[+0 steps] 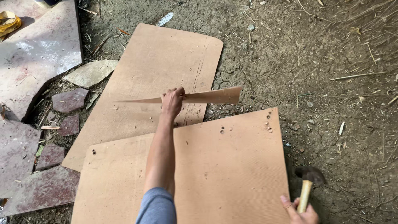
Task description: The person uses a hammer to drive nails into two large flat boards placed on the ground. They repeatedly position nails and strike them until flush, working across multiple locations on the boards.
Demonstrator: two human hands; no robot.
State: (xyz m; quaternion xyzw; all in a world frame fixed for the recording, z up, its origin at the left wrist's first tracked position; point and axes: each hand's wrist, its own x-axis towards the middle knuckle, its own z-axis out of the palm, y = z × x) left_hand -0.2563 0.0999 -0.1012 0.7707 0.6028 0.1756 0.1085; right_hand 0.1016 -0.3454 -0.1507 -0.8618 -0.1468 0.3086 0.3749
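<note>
While the left hand (172, 101) was stretched out over the boards, its fingers were closed around a long, thin hardboard strip (207, 96), gripping it near the middle. The strip was held clear in the air, roughly level, tapering to a point at its left end and cut square at its right end. It hung above the near edge of the far hardboard sheet (157, 62), touching neither sheet as far as could be told.

The right hand (300, 210) was low, just off the near right corner of the near hardboard sheet (199, 174). Its fingers were wrapped round the pale wooden handle of a hammer (307, 186), dark head pointing away, over the dirt ground (331, 83).

The near sheet overlapped the near edge of the far one. Both showed small nail holes near their edges. The far sheet carried a scored line running down its right side.

Broken reddish stone slabs (37, 54) lay off the left edges of both sheets.

Judgement: the strip was at the lifted, hand-held stage, detached from the sheets. With the hammer occupying the other hand, any further handling of the strip calls for a one-handed grip that stays near its balance point, since so thin a piece would likely flex or tip.
</note>
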